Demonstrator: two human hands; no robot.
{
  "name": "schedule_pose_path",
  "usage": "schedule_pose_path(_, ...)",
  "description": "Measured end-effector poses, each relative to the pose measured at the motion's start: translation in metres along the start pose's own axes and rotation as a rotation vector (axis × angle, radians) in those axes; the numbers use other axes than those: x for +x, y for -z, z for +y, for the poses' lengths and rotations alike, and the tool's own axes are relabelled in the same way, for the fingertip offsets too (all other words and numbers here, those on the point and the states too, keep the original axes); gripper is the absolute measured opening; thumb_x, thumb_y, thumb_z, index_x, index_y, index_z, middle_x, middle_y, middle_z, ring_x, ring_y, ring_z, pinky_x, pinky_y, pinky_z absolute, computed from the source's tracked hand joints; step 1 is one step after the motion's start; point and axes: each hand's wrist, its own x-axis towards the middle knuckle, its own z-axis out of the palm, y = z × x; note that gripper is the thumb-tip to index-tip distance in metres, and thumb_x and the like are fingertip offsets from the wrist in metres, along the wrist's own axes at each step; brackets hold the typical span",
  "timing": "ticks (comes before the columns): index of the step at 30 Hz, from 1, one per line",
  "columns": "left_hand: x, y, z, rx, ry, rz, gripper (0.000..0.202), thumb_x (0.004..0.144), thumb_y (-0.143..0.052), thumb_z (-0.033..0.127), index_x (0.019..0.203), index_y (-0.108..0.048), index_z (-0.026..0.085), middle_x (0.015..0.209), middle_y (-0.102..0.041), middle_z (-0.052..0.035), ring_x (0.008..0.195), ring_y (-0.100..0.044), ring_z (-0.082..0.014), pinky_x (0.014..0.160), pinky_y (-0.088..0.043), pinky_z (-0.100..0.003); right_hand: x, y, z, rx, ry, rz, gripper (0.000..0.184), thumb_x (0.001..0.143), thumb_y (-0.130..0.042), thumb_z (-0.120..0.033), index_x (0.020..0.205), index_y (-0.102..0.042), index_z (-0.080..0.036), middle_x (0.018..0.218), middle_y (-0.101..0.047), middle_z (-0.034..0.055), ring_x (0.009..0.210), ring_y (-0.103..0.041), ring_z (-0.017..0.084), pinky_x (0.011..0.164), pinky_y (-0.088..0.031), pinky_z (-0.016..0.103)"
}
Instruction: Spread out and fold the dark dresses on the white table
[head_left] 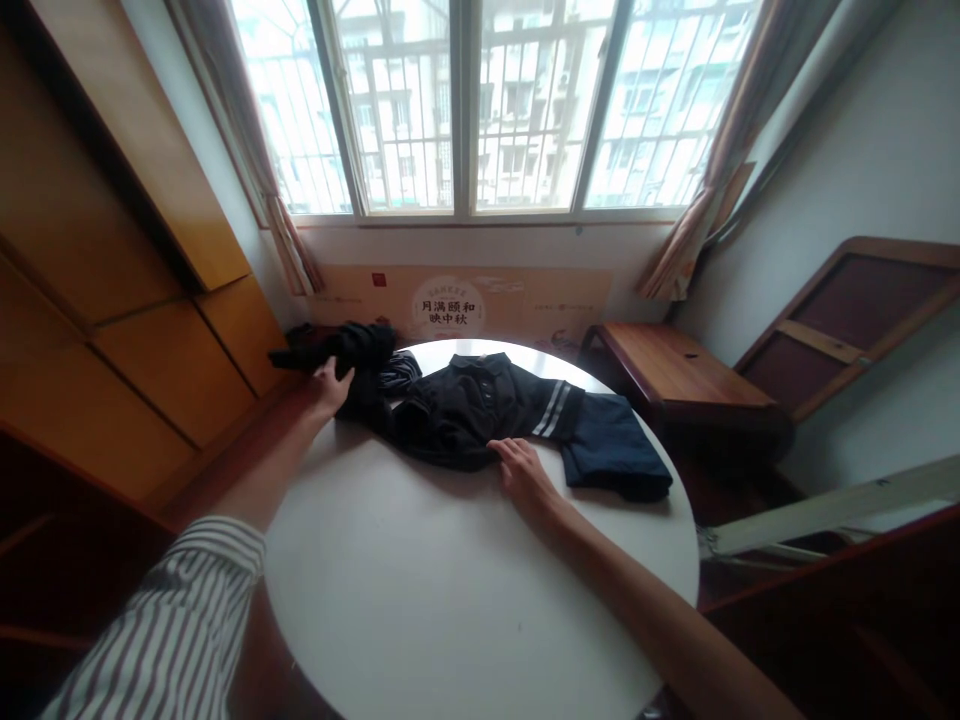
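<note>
A black collared shirt (465, 405) with white stripes on its sleeve lies spread across the far part of a round white table (420, 570). My right hand (523, 472) has its fingers closed at the shirt's near edge. At the table's far left, my left hand (328, 388) grips bunched black clothing (364, 345), part of which sticks out past the table edge. Its fingertips are partly hidden by the dark cloth. A folded navy garment (616, 447) lies at the right, with the striped sleeve against it. Dark striped cloth (400, 372) sits between the bunched clothing and the shirt.
A low wooden cabinet (682, 365) stands beyond the table at the right, near a leaning framed panel (855, 320). Wooden cupboards (150, 340) line the left wall. Behind are a printed cardboard panel (495, 300) and a barred window (525, 120) with curtains.
</note>
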Motion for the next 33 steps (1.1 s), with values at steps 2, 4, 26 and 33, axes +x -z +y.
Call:
schedule_pose_path(2, -0.003, -0.016, -0.003, 0.107, 0.062, -0.141, 0.045, 0.088, -0.052, 0.038, 0.121, -0.061, 0.009, 0.114, -0.064, -0.0222, 0.11, -0.061, -0.035, 0.095, -0.047, -0.043, 0.0, 0.001, 0.0, 0.026, -0.007, 0.024, 0.042, 0.081, -0.051, 0.004, 0.115, -0.065, -0.018, 0.104, -0.068, 0.007, 0.1, -0.056, 0.022, 0.096, -0.045, 0.036)
schedule_pose_path(4, -0.008, -0.021, 0.001, 0.145, 0.107, -0.15, 0.046, 0.088, -0.052, 0.041, 0.117, -0.062, 0.007, 0.116, -0.061, -0.0265, 0.111, -0.058, -0.0397, 0.092, -0.047, -0.049, -0.001, 0.003, -0.002, 0.034, -0.007, 0.045, 0.037, 0.081, -0.052, 0.002, 0.109, -0.065, -0.018, 0.105, -0.066, 0.0073, 0.099, -0.057, 0.022, 0.094, -0.046, 0.036)
schedule_pose_path(26, -0.157, 0.002, 0.059, 0.015, -0.816, -0.424, 0.028, 0.1, -0.038, 0.019, 0.104, -0.064, 0.013, 0.095, -0.067, -0.0104, 0.089, -0.062, -0.0217, 0.088, -0.045, -0.038, -0.002, 0.017, -0.026, -0.093, 0.091, 0.009, 0.025, 0.094, -0.038, -0.007, 0.093, -0.06, -0.018, 0.085, -0.061, 0.0067, 0.076, -0.058, 0.019, 0.072, -0.047, 0.029)
schedule_pose_path(33, -0.19, 0.048, 0.119, -0.336, -0.774, -0.726, 0.039, 0.104, -0.032, 0.041, 0.096, -0.063, 0.019, 0.078, -0.066, -0.0021, 0.072, -0.064, -0.0157, 0.068, -0.045, -0.024, 0.003, 0.05, 0.009, 0.223, -0.228, 0.416, 0.013, 0.085, -0.043, -0.015, 0.092, -0.051, -0.022, 0.087, -0.057, 0.005, 0.079, -0.059, 0.02, 0.076, -0.052, 0.033)
